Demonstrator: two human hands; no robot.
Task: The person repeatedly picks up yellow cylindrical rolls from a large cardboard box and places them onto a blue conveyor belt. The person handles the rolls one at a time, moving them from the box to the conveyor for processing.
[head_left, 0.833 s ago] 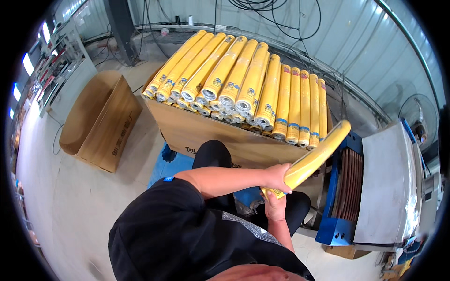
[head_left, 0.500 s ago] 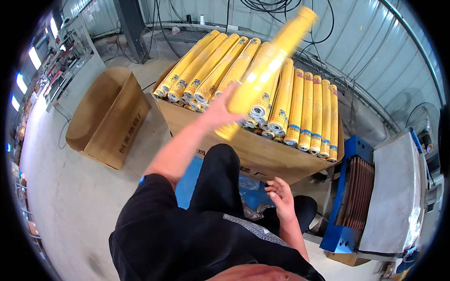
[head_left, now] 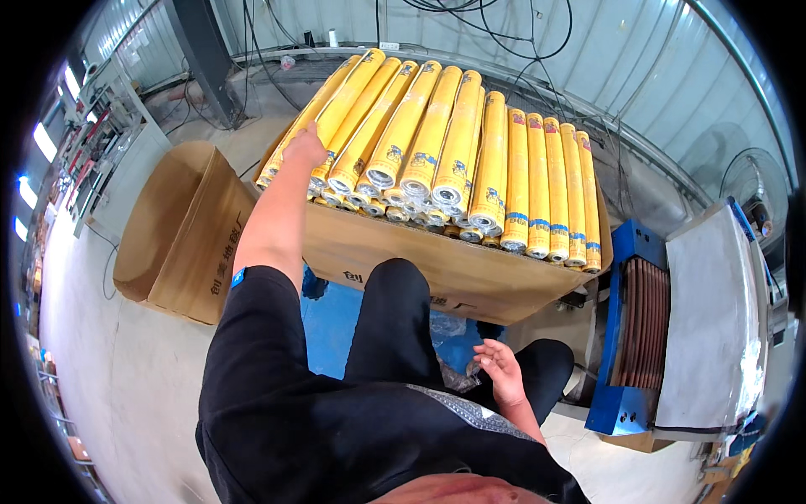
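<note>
Left hand [head_left: 305, 147]: extended forward over the left part of the stack, in contact with a yellow roll [head_left: 348, 91]. The fingers are largely hidden, so whether they grip the roll or merely rest on it cannot be told. That roll lies in the top layer, second from the left end, slanting away from the person.

Right hand [head_left: 499, 365]: raised near the right knee [head_left: 546, 374], fingers loosely bent and apart, holding nothing.

Other yellow rolls [head_left: 497, 155] lie side by side beyond the knees, filling a large cardboard box [head_left: 504, 290] above its rim. A blue platform [head_left: 330, 332] shows below that box. A smaller cardboard box [head_left: 180, 260] stands open on the floor [head_left: 143, 395] to the left; a blue-framed machine [head_left: 620, 410] stands to the right.
</note>
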